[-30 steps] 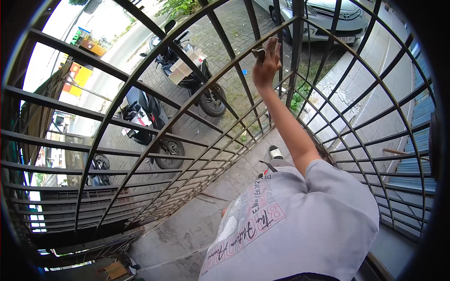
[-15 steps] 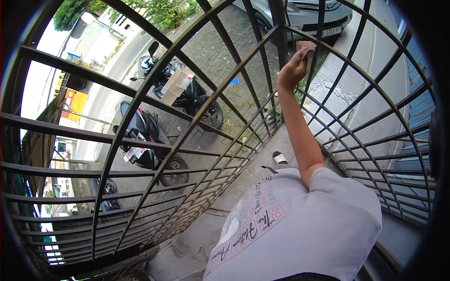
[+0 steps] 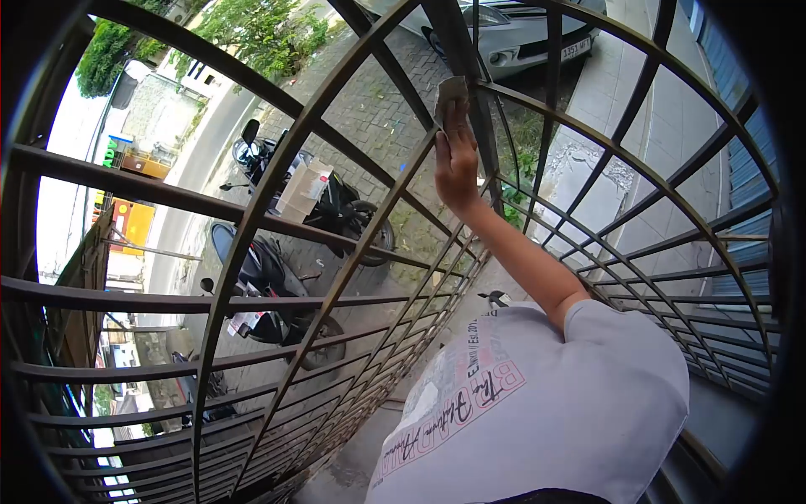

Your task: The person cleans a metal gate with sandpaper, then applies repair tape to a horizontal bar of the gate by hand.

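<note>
My right hand (image 3: 457, 164) is raised at the upper middle of the head view, its fingers pressed over a small, worn, grey-brown sheet (image 3: 452, 94) like sandpaper or cloth. The sheet lies against the dark metal bars, beside the thick upright post (image 3: 480, 126) of the grille. My right arm reaches up from a light grey printed shirt. My left hand is out of view.
Dark grille bars (image 3: 159, 193) curve across the view. Beyond them are parked motorbikes, one with a cardboard box (image 3: 304, 191), and a silver car (image 3: 537, 42). Paving (image 3: 357, 105), plants and a blue corrugated surface (image 3: 747, 202) also show.
My right hand has moved left, with the sheet, from the right side of the post to its left. The sheet now lies flatter under my fingers. The view has shifted slightly.
</note>
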`<action>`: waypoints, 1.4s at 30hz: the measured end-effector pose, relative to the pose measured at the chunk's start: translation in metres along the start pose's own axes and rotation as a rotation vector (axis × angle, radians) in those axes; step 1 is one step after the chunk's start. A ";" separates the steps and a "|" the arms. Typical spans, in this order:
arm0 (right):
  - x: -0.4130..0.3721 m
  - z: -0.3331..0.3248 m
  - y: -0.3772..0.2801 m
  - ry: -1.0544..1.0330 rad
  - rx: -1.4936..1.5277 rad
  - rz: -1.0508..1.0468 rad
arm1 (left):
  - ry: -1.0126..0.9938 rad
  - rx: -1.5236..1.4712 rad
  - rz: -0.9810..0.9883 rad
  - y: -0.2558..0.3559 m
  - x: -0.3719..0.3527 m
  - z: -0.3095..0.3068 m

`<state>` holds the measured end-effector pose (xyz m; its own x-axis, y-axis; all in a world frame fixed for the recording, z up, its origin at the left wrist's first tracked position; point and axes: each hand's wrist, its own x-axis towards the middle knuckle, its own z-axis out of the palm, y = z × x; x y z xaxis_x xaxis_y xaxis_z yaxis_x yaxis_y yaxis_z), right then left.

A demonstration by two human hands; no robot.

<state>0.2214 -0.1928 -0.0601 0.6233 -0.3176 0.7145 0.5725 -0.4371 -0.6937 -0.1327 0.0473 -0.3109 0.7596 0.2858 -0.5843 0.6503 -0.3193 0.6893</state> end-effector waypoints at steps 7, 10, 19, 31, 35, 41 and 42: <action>-0.082 -0.022 -0.024 -0.410 0.164 -0.155 | -0.013 -0.032 -0.019 0.015 0.009 0.021; -0.060 -0.028 -0.007 -0.348 0.089 -0.324 | -0.129 -0.156 0.022 0.091 -0.001 0.013; -0.006 -0.033 0.005 0.028 0.204 0.190 | 0.034 0.232 1.023 0.408 -0.110 -0.040; 0.002 -0.014 0.001 -0.056 0.011 -0.066 | 0.268 0.933 1.053 0.481 -0.073 -0.009; -0.047 -0.017 -0.007 -0.239 0.045 -0.301 | 0.324 0.897 1.130 0.457 -0.079 -0.006; -0.006 -0.022 -0.008 -0.218 -0.117 -0.164 | 0.366 0.865 1.081 0.468 -0.072 -0.007; -0.001 -0.020 -0.007 -0.168 -0.092 -0.115 | 0.373 0.857 1.148 0.470 -0.070 -0.008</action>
<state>0.2058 -0.2064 -0.0542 0.6409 -0.1202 0.7582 0.5985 -0.5402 -0.5916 0.1200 -0.1158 0.0569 0.8903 -0.3188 0.3252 -0.3820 -0.9115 0.1523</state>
